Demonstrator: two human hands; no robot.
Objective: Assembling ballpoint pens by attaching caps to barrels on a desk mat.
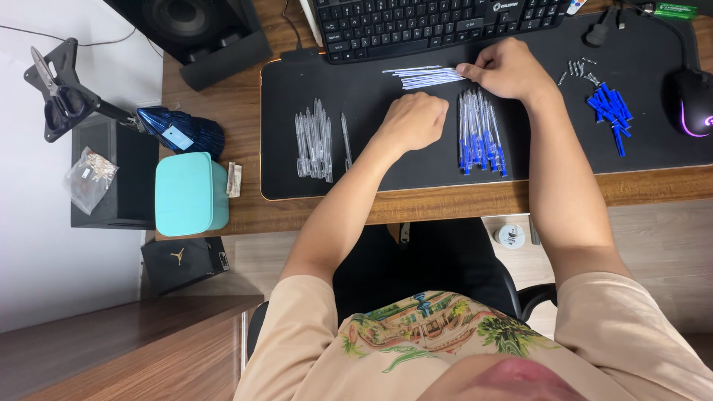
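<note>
My right hand rests on the black desk mat, its fingertips touching the end of a loose bunch of thin pen refills. My left hand lies curled into a loose fist on the mat, and I cannot see whether it holds anything. Between my hands lies a row of assembled pens with blue caps. Left of my left hand sit several clear empty pen barrels. A pile of loose blue caps and some small metal tips lie to the right.
A black keyboard sits behind the mat, a mouse at the right edge. A teal box, a dark blue folded object and a speaker stand at the desk's left end. A black office chair is under me.
</note>
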